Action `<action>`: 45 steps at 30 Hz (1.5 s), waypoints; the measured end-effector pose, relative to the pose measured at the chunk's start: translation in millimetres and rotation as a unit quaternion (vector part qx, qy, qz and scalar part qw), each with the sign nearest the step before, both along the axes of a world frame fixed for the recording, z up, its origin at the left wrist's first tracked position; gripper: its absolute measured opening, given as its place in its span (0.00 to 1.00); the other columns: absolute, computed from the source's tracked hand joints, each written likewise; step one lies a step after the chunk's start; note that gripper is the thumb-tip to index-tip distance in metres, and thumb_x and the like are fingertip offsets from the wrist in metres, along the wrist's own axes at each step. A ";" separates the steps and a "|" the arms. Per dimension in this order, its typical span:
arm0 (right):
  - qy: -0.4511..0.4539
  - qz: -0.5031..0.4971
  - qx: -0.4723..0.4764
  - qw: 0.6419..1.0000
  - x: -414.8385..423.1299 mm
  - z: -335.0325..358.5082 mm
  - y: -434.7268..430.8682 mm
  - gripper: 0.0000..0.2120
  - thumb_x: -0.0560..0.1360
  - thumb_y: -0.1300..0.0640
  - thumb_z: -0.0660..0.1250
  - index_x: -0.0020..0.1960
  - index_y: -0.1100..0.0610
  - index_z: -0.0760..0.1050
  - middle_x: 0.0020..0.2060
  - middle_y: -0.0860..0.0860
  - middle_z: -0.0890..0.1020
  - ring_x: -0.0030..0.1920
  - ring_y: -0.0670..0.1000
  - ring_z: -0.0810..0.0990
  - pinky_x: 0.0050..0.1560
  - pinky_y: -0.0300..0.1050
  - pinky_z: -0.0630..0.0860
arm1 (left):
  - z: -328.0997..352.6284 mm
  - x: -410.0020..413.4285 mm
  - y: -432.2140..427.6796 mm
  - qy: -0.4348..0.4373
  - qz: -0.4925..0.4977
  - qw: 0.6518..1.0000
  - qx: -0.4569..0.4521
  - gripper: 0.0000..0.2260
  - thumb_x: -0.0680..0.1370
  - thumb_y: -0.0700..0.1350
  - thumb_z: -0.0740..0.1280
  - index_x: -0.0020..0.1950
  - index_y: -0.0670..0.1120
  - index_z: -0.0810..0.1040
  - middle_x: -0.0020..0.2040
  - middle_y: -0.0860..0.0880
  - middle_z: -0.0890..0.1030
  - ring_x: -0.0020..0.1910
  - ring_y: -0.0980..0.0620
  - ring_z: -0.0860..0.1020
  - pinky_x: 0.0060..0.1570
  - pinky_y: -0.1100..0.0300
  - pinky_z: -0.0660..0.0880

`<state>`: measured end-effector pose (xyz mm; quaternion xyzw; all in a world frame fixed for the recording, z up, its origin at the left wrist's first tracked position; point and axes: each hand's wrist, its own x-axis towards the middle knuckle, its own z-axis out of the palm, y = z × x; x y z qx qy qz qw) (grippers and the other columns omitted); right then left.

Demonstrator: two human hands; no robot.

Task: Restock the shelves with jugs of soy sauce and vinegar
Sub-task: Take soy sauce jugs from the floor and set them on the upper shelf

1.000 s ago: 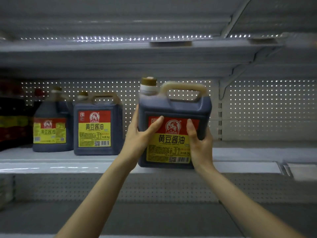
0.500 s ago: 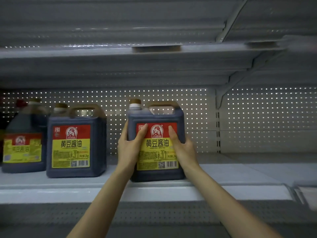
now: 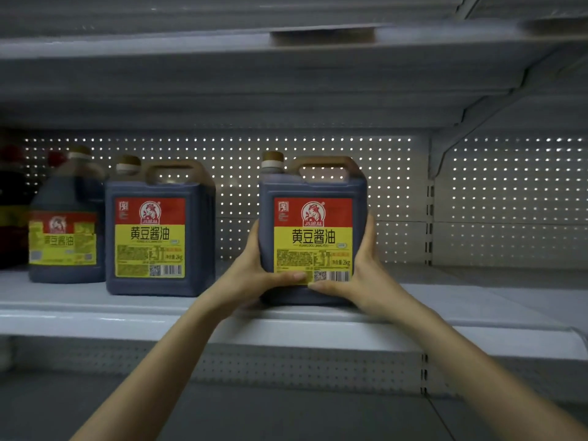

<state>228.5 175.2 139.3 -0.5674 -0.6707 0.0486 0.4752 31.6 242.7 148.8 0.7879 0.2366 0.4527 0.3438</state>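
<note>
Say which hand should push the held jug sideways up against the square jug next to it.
Probably the right hand: it grips the held jug on the side away from the square jug, so it can push. The left hand sits in the gap.

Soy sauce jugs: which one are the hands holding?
The rightmost jug, standing apart from the other two. The left hand and right hand grip its sides; the middle jug and rounder left jug stand untouched.
</note>
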 end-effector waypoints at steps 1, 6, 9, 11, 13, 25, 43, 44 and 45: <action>-0.001 -0.002 -0.004 1.000 0.3 0.8 4.1 0.69 0.56 0.39 0.76 0.63 0.35 0.15 0.77 0.49 0.53 0.73 0.49 0.62 0.73 0.49 0.60 | 1.4 1.2 3.3 0.004 0.005 1.000 -0.005 0.43 0.66 0.40 0.78 0.73 0.54 0.57 0.54 0.58 0.79 0.48 0.68 0.79 0.43 0.73 0.75; 0.007 -0.016 -0.019 1.000 6.9 2.5 30.8 0.72 0.52 0.37 0.78 0.65 0.36 0.17 0.76 0.52 0.57 0.73 0.53 0.63 0.73 0.54 0.60 | 6.1 8.8 22.5 0.034 0.037 0.998 -0.025 0.45 0.65 0.42 0.79 0.73 0.51 0.56 0.57 0.53 0.79 0.55 0.58 0.77 0.56 0.61 0.74; 0.015 -0.010 -0.018 1.000 13.2 3.0 44.4 0.72 0.41 0.25 0.74 0.62 0.31 0.20 0.76 0.52 0.58 0.73 0.54 0.63 0.73 0.57 0.61 | 7.9 12.9 31.0 0.042 0.043 0.997 -0.043 0.41 0.66 0.40 0.79 0.71 0.49 0.57 0.55 0.54 0.79 0.51 0.61 0.77 0.48 0.67 0.75; 0.018 -0.004 -0.021 1.000 20.8 1.1 58.0 0.72 0.41 0.24 0.73 0.62 0.31 0.21 0.75 0.52 0.60 0.72 0.54 0.64 0.72 0.56 0.63 | 8.7 16.1 35.8 0.040 0.047 0.996 -0.056 0.38 0.66 0.38 0.78 0.69 0.49 0.59 0.52 0.55 0.78 0.48 0.63 0.76 0.43 0.69 0.75; 0.008 -0.011 -0.022 1.000 23.8 2.5 64.7 0.73 0.44 0.26 0.75 0.66 0.36 0.21 0.74 0.53 0.59 0.73 0.55 0.63 0.72 0.56 0.64 | 8.7 20.1 43.1 0.038 0.059 0.995 -0.068 0.36 0.66 0.38 0.78 0.67 0.48 0.60 0.51 0.55 0.78 0.47 0.62 0.76 0.43 0.68 0.76; -0.052 -0.029 -0.101 0.993 44.0 -0.9 117.0 0.45 0.63 0.39 0.76 0.73 0.56 0.63 0.66 0.54 0.72 0.65 0.51 0.73 0.70 0.51 0.68 | 0.3 35.8 64.4 0.045 0.150 0.987 -0.043 0.34 0.68 0.42 0.78 0.69 0.44 0.63 0.59 0.48 0.78 0.59 0.50 0.75 0.59 0.58 0.72; -0.203 -0.274 -0.113 0.933 15.7 11.5 -13.5 0.40 0.74 0.28 0.46 0.79 0.47 0.40 0.78 0.54 0.44 0.77 0.59 0.46 0.72 0.67 0.47 | -3.3 -0.4 -7.3 0.250 0.293 0.906 0.175 0.29 0.82 0.59 0.49 0.79 0.49 0.45 0.77 0.49 0.59 0.70 0.44 0.67 0.60 0.46 0.69; -0.226 -0.291 -0.115 0.922 17.1 8.0 -22.2 0.40 0.74 0.28 0.45 0.78 0.47 0.40 0.78 0.54 0.45 0.77 0.58 0.44 0.72 0.67 0.45 | -6.0 -2.6 -11.9 0.253 0.291 0.905 0.178 0.30 0.82 0.60 0.49 0.79 0.50 0.44 0.78 0.48 0.58 0.72 0.44 0.66 0.61 0.46 0.68; -0.244 -0.306 -0.119 0.913 18.9 4.4 -30.7 0.39 0.74 0.29 0.44 0.78 0.46 0.40 0.78 0.54 0.45 0.77 0.58 0.43 0.72 0.68 0.43 | -9.3 -4.0 -16.6 0.255 0.289 0.905 0.180 0.30 0.81 0.61 0.49 0.79 0.50 0.44 0.78 0.48 0.57 0.73 0.45 0.63 0.64 0.45 0.67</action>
